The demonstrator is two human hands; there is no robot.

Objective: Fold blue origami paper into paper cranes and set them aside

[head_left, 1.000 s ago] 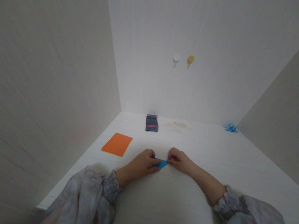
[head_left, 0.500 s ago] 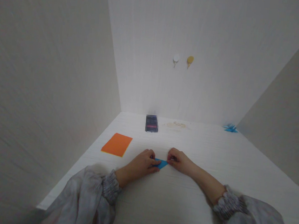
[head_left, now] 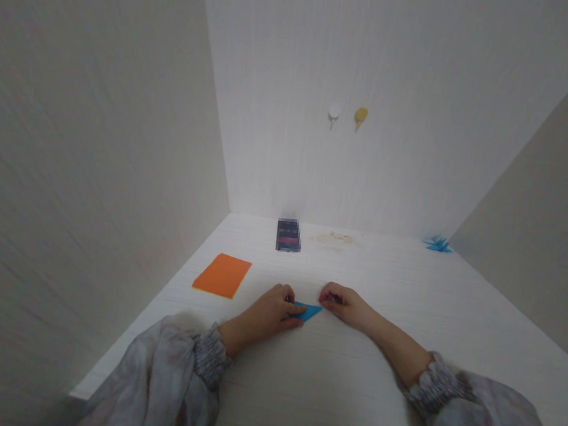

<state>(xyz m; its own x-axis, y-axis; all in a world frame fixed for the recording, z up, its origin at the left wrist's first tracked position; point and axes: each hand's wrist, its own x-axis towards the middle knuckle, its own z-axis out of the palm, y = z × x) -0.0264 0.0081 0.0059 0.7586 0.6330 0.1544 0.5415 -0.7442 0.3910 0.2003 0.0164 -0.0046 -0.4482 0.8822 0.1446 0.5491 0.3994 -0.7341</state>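
Note:
A small folded blue paper (head_left: pixel 309 311) lies flat on the white table (head_left: pixel 348 380) between my hands. My left hand (head_left: pixel 269 311) rests on its left part, fingers curled and pressing it down. My right hand (head_left: pixel 343 304) sits at the paper's right tip, fingers bent together in a pinch at the point. Most of the paper is hidden under my left fingers.
An orange sheet (head_left: pixel 222 275) lies to the left of my hands. A dark small box (head_left: pixel 288 235) stands near the back wall. A folded blue paper figure (head_left: pixel 438 243) sits at the far right corner. Two hooks (head_left: pixel 347 114) hang on the back wall.
My right hand has shifted slightly up and away along the paper's right tip. My left hand has stayed in place on the paper.

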